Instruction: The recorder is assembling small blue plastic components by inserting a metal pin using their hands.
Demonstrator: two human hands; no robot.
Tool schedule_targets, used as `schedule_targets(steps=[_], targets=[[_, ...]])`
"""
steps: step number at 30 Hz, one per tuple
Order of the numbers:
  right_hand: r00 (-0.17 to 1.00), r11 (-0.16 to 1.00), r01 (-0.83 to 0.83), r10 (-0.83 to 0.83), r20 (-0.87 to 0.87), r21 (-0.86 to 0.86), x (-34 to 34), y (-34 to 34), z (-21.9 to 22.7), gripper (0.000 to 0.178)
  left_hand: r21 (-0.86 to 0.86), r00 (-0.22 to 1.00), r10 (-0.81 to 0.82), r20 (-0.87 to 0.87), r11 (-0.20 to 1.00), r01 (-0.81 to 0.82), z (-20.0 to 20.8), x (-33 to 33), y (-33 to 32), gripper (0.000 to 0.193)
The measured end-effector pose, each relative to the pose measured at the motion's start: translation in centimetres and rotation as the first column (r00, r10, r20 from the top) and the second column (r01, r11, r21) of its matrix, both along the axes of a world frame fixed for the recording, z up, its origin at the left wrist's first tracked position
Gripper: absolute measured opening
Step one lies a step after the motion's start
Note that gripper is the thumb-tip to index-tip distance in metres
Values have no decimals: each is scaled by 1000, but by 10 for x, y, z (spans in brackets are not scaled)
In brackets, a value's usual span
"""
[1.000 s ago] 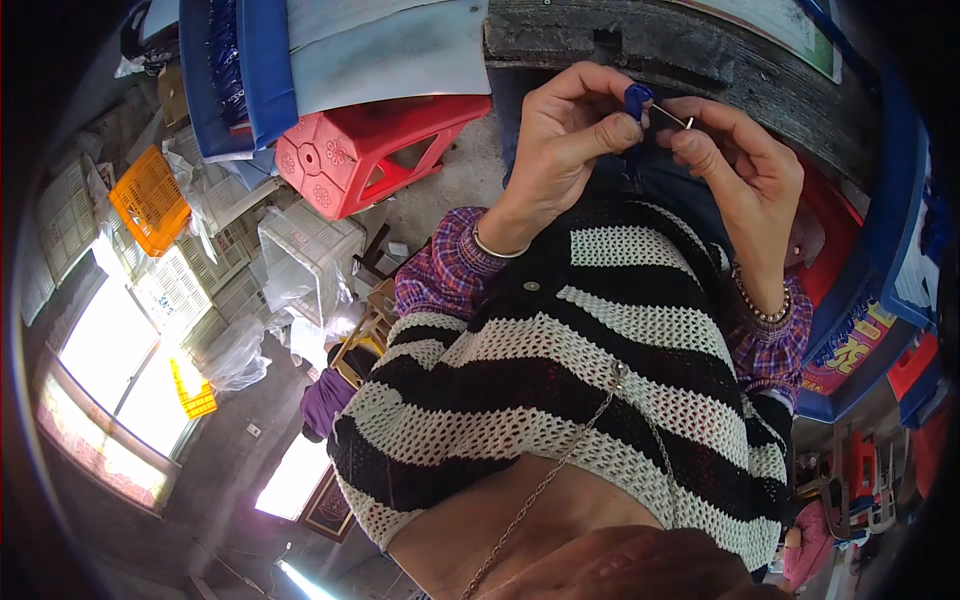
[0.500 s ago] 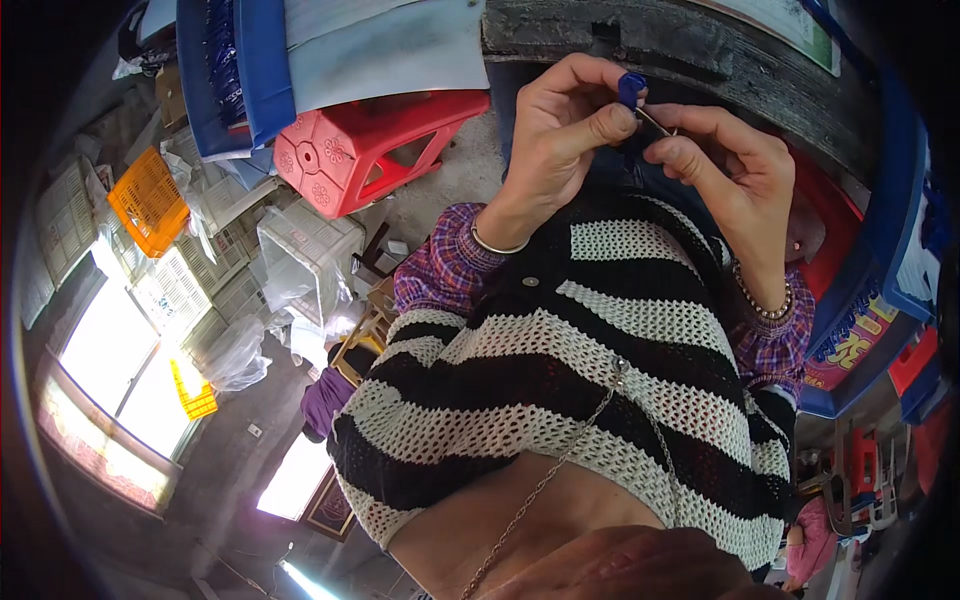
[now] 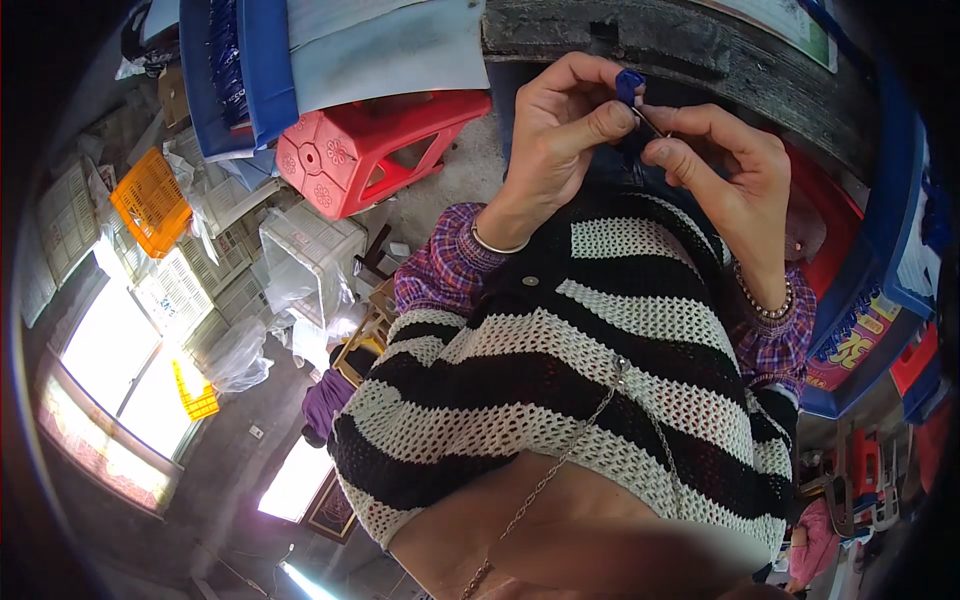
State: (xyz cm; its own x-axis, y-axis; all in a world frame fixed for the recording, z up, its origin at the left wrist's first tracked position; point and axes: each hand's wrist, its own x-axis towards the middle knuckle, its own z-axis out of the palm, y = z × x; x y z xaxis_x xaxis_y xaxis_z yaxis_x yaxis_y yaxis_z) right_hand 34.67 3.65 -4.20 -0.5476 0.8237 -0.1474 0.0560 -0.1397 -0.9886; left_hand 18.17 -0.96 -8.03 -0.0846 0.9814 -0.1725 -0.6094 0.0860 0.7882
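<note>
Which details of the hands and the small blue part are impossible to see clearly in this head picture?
- Small blue part, head view: mostly covered by left hand fingers; its full shape is hidden.
- Thin metal pin: too small to identify; its ends are hidden by the fingertips of both hands.
- Right hand: palm side turned away.
- Dark workbench: cut off by the top edge.
</note>
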Motion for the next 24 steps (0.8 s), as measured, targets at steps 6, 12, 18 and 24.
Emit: schedule_targets(steps=[6,12,18,24], targets=[[1000,999,-7,7,12,44,1,1,-2,18,-4,1000,-9,-8,1000,9,0,0,0,24],[1000,998,19,-20,10,65,1,0,-4,18,-13,1000,-4,-5,1000,4,4,1,0,24],[1000,996,26,-27,13,87,0,-1,-5,19,-28,1000,-8,-5,1000,8,3,0,0,24],[1000,996,22,-24,14,85,0,-1,-5,19,-28,1000,-12,10,1000,13,0,0,0,24]])
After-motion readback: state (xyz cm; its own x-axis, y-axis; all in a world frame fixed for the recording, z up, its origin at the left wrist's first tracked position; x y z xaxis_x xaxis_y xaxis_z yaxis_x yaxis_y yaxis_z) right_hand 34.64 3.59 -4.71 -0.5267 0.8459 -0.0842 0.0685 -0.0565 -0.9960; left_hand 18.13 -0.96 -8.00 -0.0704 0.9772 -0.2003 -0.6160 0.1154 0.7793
